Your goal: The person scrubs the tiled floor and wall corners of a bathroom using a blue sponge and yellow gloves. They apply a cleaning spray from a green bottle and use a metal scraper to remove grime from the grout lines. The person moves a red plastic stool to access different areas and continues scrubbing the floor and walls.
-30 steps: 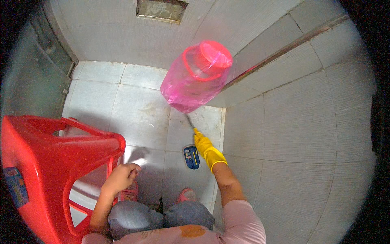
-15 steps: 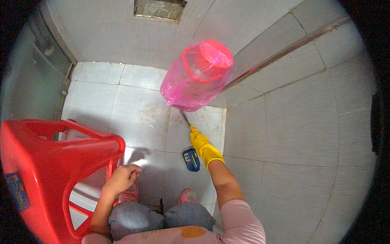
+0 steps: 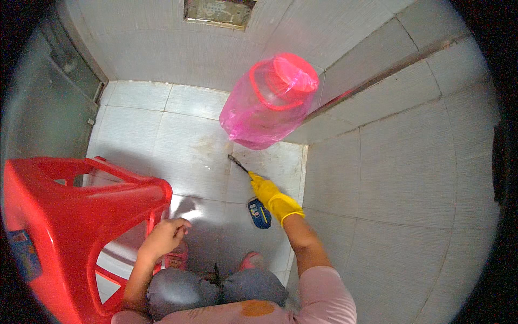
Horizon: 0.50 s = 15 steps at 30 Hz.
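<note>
My right hand [image 3: 265, 190], in a yellow rubber glove, is closed around a thin dark tool [image 3: 239, 163]. It looks like a slim rod with a slightly wider tip, too small to tell its exact kind. That tip points at the pale floor tiles [image 3: 181, 154], beside a brownish stain [image 3: 204, 147]. Just below the glove lies a dark blue oval object [image 3: 259, 213] with a yellow stripe, partly covered by the hand. My left hand [image 3: 166, 236] is bare, its fingers curled, with nothing visible in them. It hangs close to the leg of a red plastic stool [image 3: 65, 210].
A red bucket [image 3: 295, 73] wrapped in a pink translucent bag [image 3: 259, 121] stands in the far right corner. Grey tiled walls [image 3: 399, 167] rise on the right and ahead. At the left is a greenish door panel [image 3: 48, 108]. My pink shoes [image 3: 252, 261] are on the floor.
My right hand has drawn the tool's tip back toward me and left, away from the bag's lower edge. The left hand stays nearly still. The whole view has shifted slightly.
</note>
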Tool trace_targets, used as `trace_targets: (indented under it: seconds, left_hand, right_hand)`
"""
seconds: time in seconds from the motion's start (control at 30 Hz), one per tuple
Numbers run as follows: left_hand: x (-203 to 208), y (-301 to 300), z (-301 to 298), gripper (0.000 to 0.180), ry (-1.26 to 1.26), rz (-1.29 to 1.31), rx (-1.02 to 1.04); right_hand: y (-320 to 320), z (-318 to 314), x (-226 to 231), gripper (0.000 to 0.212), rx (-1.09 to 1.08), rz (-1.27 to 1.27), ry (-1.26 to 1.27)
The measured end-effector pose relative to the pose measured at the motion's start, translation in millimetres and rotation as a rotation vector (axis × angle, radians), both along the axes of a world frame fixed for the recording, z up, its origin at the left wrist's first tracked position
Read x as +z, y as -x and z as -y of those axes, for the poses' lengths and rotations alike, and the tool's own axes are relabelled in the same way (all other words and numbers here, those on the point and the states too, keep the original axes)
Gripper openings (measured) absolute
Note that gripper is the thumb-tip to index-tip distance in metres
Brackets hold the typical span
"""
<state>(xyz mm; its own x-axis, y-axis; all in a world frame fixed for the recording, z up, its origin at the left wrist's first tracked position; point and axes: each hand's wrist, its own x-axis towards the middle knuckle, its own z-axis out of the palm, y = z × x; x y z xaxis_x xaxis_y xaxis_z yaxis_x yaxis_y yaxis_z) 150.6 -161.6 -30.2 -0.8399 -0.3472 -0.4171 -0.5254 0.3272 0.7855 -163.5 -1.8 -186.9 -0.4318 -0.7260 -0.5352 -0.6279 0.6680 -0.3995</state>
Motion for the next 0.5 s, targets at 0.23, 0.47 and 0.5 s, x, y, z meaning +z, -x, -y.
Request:
trace_targets:
  seconds: [0.23, 0.47, 0.5]
  left_hand:
    - [-5.3, -5.0, -0.3, 0.02, -0.041, 0.019, 0.028]
    - [-5.5, 0.7, -0.7, 0.021, -0.087, -0.03, 0.037]
    - [-7.3, 1.0, -0.9, 0.02, -0.082, -0.037, 0.039]
  right_hand:
    - [15.5, -32.6, -22.5, 0.044, 0.12, -0.018, 0.064]
    - [4.9, -47.1, -45.8, 0.043, 0.075, -0.072, 0.258]
    - [10.2, -50.9, -47.0, 0.043, 0.062, -0.076, 0.212]
